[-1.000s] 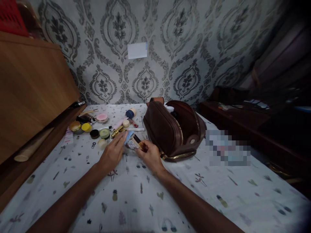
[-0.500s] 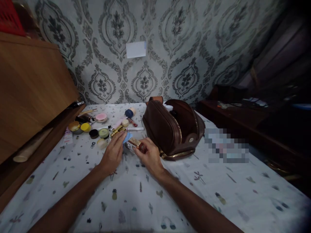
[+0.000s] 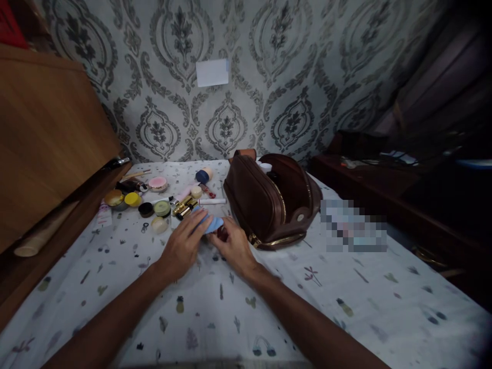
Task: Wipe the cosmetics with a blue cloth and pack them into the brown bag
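Observation:
My left hand [image 3: 185,245] is closed on a light blue cloth [image 3: 212,224], which lies over a small gold-and-silver glittery case. My right hand [image 3: 235,245] grips that case from the right, with its fingers curled round it. The cloth and fingers hide most of the case, so its exact kind cannot be made out. Just beyond my left fingers lie several gold lipstick-like tubes [image 3: 184,206]. A brown leather cosmetic bag [image 3: 249,192] stands open right behind my right hand, with a white item [image 3: 265,167] showing inside.
Several jars and compacts lie to the left, among them a pink compact [image 3: 158,183], a yellow-lidded jar [image 3: 132,199] and a green-topped jar [image 3: 162,208]. A wooden cabinet [image 3: 49,123] borders the left side. Right of the bag is a blurred-out item [image 3: 355,225] on the patterned sheet [image 3: 215,318].
My left hand has moved the blue cloth rightward over the glittery case, which showed plainly before. My right hand keeps its grip. The whole view has shifted slightly.

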{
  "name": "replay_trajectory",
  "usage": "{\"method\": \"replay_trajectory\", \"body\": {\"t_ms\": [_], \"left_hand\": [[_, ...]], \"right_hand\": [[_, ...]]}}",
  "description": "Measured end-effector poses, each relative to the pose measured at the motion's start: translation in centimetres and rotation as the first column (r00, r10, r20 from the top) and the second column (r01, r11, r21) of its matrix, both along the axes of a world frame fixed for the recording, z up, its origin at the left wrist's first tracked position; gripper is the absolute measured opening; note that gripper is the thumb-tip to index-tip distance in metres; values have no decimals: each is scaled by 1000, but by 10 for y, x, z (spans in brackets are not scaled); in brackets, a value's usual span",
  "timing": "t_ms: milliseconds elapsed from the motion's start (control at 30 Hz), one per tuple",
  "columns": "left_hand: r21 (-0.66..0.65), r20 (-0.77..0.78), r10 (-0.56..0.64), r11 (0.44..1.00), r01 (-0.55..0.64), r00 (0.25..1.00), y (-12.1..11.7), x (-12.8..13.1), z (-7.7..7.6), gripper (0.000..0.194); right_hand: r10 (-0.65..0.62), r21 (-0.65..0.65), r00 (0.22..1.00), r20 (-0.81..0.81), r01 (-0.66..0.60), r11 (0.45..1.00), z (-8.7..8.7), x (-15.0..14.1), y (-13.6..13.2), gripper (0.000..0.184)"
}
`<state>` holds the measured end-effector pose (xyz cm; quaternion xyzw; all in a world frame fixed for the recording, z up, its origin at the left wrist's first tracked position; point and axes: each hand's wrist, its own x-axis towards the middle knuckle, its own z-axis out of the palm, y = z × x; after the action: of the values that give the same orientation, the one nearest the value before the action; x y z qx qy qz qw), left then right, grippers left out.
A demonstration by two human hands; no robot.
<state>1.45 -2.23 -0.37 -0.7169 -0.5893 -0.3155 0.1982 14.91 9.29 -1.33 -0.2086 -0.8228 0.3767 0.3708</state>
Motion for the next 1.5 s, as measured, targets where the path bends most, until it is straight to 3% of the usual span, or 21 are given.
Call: {"method": "replay_trajectory", "body": {"t_ms": [200, 500, 600, 700, 833, 900, 1067, 1200, 1333, 1500], "left_hand": [[-7, 133, 27, 1000, -26, 991, 3, -6, -6, 62], [-112, 281, 42, 994, -11, 959, 3, -15, -24, 58], [-173, 217, 88, 984, -50, 972, 3, -20, -23, 50], [-234, 72, 168, 961, -147, 983, 0, -19, -11, 41], [-360, -73, 306, 880, -312, 949, -3, -12, 7, 33], [-379, -71, 330, 864, -331, 941, -4, -12, 9, 31], [-210, 163, 249, 954, -213, 955, -2, -13, 4, 33], [-95, 278, 164, 985, -143, 946, -2, 0, 7, 35], [-74, 218, 84, 995, -69, 972, -3, 11, 6, 38], [-103, 40, -17, 994, 21, 999, -3, 0, 4, 28]], "right_hand": [[31, -170, 999, 14, -28, 985, 1, -1, 0, 16], [39, -219, 996, -76, -55, 974, -7, -2, 5, 44], [14, -256, 997, -78, -34, 966, -11, -4, 8, 45], [19, -288, 998, -65, -37, 957, -12, -3, 9, 47], [41, -359, 998, -48, -55, 932, -6, -1, 5, 54], [55, -388, 997, -50, -70, 919, -2, 0, 3, 58], [80, -388, 994, -80, -106, 916, 1, 0, 1, 64], [123, -334, 988, -91, -147, 931, 1, 0, 1, 57], [137, -317, 986, -98, -162, 935, 1, 0, 2, 51], [115, -365, 989, -95, -142, 920, -3, -1, 4, 56]]}}
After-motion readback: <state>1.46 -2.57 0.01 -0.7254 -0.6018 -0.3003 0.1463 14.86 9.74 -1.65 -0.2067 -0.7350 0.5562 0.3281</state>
